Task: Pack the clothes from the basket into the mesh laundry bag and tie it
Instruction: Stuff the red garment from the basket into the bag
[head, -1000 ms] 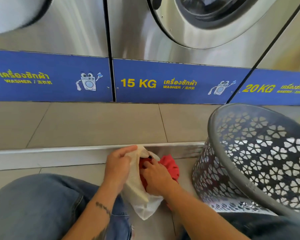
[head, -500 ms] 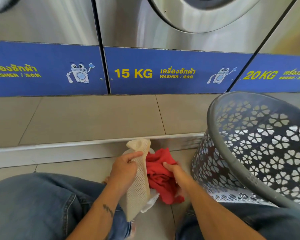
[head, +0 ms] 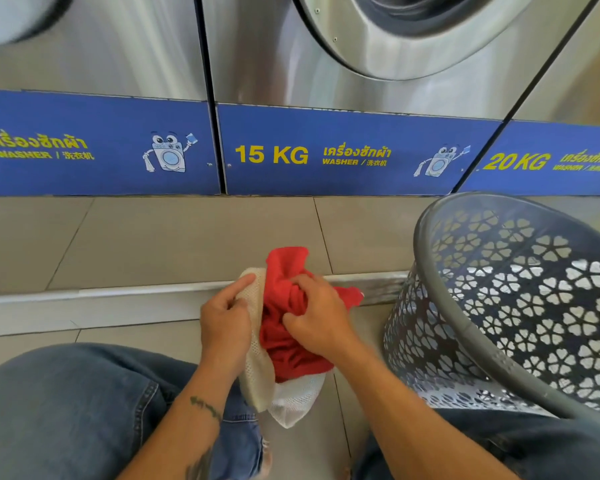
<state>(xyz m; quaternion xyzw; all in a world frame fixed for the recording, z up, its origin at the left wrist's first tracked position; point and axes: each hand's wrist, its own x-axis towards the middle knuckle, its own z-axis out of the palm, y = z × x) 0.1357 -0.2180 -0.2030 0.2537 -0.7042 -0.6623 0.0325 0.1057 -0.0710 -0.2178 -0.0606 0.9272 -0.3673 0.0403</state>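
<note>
A cream mesh laundry bag (head: 257,368) hangs between my knees, its mouth facing up. My left hand (head: 224,322) grips the bag's left edge near the rim. A red garment (head: 288,337) is bunched in the bag's opening, with part of it sticking up above the rim. My right hand (head: 317,318) grips the red cloth from the right, fingers curled into its folds. The grey perforated basket (head: 440,271) stands tilted at my right; what lies inside it is hidden.
Steel washing machines (head: 257,57) with blue labelled panels line the far side. A raised tiled step with a metal edge strip (head: 118,292) runs across in front of them. My jeans-clad knees (head: 66,403) frame the bag on both sides.
My right hand has risen from low beside the bag to the top of the red garment and bunched it. The red cloth now stands higher above the rim. The left hand keeps hold of the bag.
</note>
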